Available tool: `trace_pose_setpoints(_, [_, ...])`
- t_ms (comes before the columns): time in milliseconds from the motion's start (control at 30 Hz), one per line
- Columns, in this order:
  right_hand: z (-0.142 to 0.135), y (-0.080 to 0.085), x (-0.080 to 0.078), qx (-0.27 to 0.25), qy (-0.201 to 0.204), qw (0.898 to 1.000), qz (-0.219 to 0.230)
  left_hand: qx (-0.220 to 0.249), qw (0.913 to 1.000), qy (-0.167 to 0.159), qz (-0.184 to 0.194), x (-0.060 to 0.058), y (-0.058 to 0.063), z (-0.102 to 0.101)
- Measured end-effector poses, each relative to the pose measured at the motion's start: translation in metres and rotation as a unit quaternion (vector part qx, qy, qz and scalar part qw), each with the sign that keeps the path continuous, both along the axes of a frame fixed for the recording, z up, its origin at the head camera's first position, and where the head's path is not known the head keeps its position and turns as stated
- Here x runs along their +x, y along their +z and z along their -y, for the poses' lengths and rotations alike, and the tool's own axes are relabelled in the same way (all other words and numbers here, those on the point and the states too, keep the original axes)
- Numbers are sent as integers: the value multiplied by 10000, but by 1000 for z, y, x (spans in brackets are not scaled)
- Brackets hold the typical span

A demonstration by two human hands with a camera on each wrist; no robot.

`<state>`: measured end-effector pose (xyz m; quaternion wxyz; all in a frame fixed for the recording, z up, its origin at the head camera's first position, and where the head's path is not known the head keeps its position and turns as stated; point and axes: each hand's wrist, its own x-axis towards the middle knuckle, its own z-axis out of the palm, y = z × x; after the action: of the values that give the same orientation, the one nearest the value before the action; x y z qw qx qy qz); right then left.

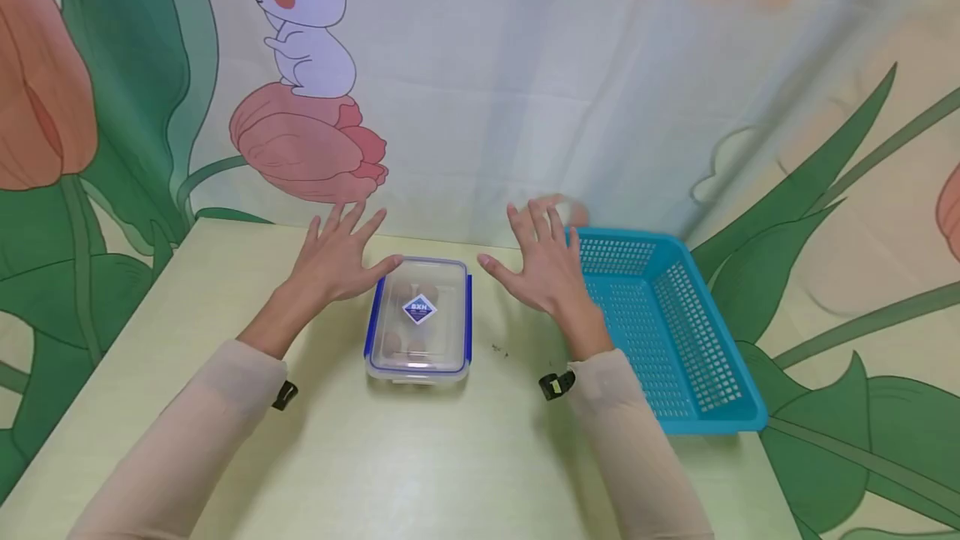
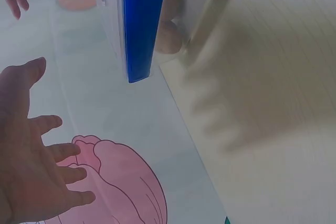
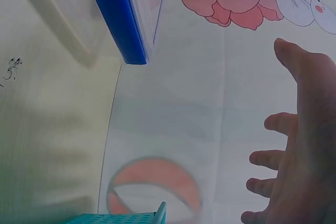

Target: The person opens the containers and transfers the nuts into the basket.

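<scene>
A clear food container (image 1: pixel 446 327) with a blue-edged lid and blue side clips stands on the table between the hands. Several round, brownish, egg-like things (image 2: pixel 169 38) show through its wall in the left wrist view. To its left hovers my left hand (image 1: pixel 330 265), fingers spread, thumb tip near the lid's far left corner. My right hand (image 1: pixel 546 272) is raised to the right of the container with its fingers spread too, apart from it. Both hands hold nothing. The blue clip (image 3: pixel 118 19) facing the right hand lies flat against the container's side.
A blue perforated plastic basket (image 1: pixel 637 340) stands on the right of the table, partly behind the right hand and forearm. Behind the pale table (image 1: pixel 420 465) hangs a printed curtain (image 1: pixel 465 90) with tulips and a rabbit. Small dark marks dot the tabletop right of the container.
</scene>
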<state>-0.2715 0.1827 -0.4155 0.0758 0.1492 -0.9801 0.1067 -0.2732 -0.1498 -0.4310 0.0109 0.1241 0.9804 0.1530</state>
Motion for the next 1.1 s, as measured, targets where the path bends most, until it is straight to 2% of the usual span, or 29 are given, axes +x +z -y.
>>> trace_pose_setpoints(200, [-2, -2, 3, -217, 95, 9996, -167, 52, 9999, -27, -95, 0, 2, -1])
trace_pose_setpoints(333, [2, -2, 12, -817, 235, 9964, -37, 182, 9997, -39, -152, 3, 1, 2])
trace_pose_setpoints(467, [9, -4, 26, -1646, 278, 9854, 346, 459, 9989, -61, -98, 11, -4, 14])
trace_pose_setpoints(633, [20, -14, 38, -2377, 212, 9692, 600, 1052, 9941, 33, 245, 18, -18, 29])
trace_pose_setpoints(800, [34, -35, 45, -3070, -190, 9474, 884, 1655, 9837, 211, 668, 25, -41, 33])
trace_pose_setpoints(1000, [48, -71, 39, -3851, -950, 9082, 1339, 2211, 9683, 452, 1066, 32, -68, 22])
trace_pose_setpoints(1100, [54, -85, 35, -4194, -1197, 8839, 1687, 2588, 9540, 606, 1385, 34, -78, 15])
